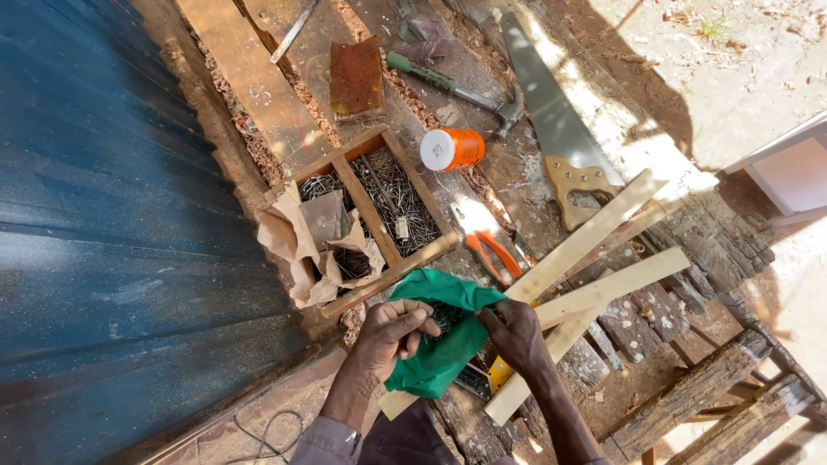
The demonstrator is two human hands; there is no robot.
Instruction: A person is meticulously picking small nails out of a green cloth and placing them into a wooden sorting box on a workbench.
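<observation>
While we held the limp green plastic bag (439, 344) of small dark nails above the worn wooden tabletop (517, 172), left hand (388, 331) and right hand (517, 331) clenching its rim, it seemed soft, puncture-prone, best supported underneath.

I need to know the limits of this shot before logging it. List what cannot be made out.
Head view only:
- Green bag: most of its contents are hidden by its folds and the left hand.
- Right hand: fingertips are tucked behind the bag's edge.
- Nail box: the near-left compartment is covered by brown paper.
- Yellow tool: mostly hidden under a wooden slat and the right wrist.
</observation>
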